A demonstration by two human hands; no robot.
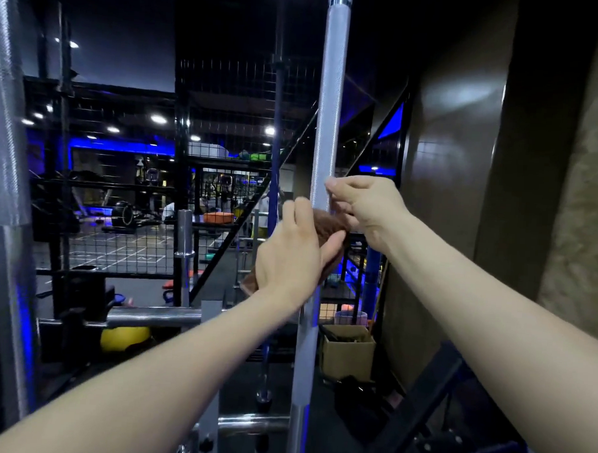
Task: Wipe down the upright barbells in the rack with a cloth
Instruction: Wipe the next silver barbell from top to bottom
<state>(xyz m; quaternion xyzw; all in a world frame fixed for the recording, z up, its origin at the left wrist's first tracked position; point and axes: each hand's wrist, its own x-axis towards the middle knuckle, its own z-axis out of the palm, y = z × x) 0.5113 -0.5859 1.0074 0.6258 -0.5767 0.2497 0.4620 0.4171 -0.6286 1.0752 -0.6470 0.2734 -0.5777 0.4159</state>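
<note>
Around knurled silver barbell (pixel 327 101): brown cloth (pixel 327 224), seemingly wrapped.

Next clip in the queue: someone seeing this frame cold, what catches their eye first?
Two bare forearms reach in from the bottom corners and meet at a tall, knurled silver barbell standing upright at centre. The left hand holds a brown cloth against the bar, while the right hand grips the bar just above it. Behind, a black wire-mesh rack screens a dim gym lit blue.

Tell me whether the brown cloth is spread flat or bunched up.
Bunched. The brown cloth is gathered around the upright barbell, gripped by the left hand and pinched by the right hand.
</note>
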